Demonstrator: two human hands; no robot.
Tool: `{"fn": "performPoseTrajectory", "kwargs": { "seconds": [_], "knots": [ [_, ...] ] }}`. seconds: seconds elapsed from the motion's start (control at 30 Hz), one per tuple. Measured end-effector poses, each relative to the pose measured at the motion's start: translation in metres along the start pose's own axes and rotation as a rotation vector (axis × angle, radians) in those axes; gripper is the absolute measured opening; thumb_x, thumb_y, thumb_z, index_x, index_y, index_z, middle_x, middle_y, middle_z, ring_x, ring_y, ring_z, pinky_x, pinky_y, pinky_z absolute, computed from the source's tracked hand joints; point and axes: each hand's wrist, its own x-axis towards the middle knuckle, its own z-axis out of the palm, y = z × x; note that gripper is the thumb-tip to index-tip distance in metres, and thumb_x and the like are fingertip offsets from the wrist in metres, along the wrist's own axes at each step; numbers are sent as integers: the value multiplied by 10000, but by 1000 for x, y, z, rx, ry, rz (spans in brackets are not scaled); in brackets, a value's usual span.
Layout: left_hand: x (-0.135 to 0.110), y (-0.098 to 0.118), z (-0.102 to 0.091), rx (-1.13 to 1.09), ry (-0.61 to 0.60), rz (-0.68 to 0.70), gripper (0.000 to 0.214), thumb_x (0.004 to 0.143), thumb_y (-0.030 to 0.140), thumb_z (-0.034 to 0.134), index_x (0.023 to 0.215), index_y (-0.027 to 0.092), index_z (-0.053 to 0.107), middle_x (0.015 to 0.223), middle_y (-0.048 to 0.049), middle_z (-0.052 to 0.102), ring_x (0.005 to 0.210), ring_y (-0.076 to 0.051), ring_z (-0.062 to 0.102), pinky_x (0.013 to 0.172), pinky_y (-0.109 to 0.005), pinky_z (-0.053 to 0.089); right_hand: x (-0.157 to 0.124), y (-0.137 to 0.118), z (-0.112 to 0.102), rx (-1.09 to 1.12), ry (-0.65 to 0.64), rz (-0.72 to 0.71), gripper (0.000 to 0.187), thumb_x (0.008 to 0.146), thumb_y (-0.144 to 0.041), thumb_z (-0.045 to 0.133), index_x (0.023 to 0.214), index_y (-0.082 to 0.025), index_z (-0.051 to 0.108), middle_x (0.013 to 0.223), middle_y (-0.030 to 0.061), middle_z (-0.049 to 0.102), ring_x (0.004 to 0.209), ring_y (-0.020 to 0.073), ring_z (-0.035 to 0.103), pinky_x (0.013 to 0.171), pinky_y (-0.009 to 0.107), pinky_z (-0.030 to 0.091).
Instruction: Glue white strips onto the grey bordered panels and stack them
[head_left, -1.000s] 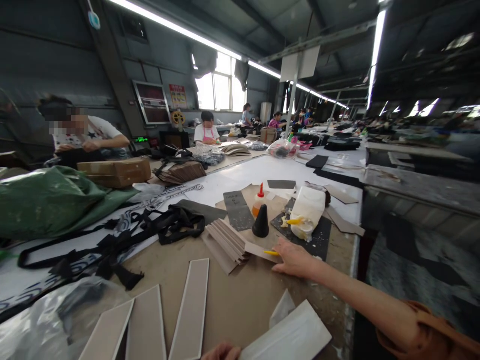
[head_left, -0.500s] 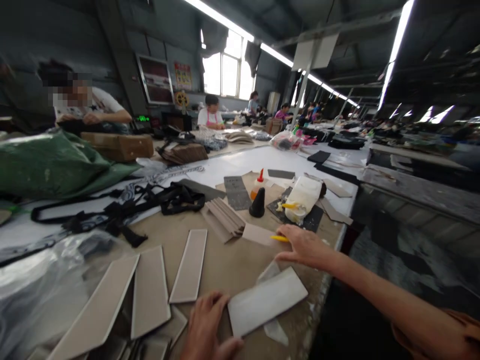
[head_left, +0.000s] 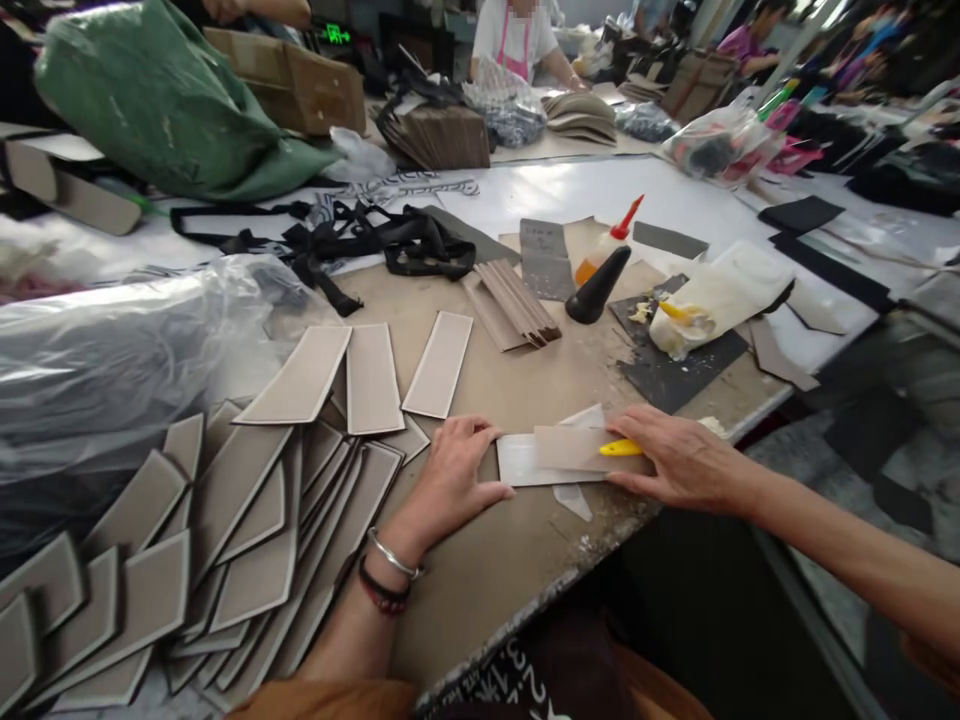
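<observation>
My left hand grips the left end of a white panel, thumb at the near edge and fingers at the far one. Across the panel lies a plain beige strip. My right hand is at the right end of both pieces, its fingers closed on a yellow plastic tool whose tip points left. Whether those fingers also pinch the strip is hidden. Thin whitish scraps stick out from beneath the panel.
A heap of edged beige panels spreads at left. Beyond my hands are stacked beige strips, a black cone, a red-tipped bottle and a smeared white bag. Black straps lie behind. The table edge runs diagonally nearby.
The view has tilted down. My right hand has brought the beige strip from beside the stack onto the white panel. My left hand has taken hold of the panel's left end, and the panel has turned.
</observation>
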Motion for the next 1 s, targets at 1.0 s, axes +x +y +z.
{"fn": "performPoseTrajectory", "kwargs": {
  "seconds": [1.0],
  "knots": [
    [-7, -4, -6, -176, 2, 18, 396, 738, 215, 672, 1107, 205, 530, 1153, -68, 508, 1127, -206, 454, 981, -384, 384, 41, -20, 5, -40, -196, -75, 319, 786, -463, 596, 950, -197, 529, 869, 60, 562, 769, 218, 536, 652, 291, 348]
  ]
}}
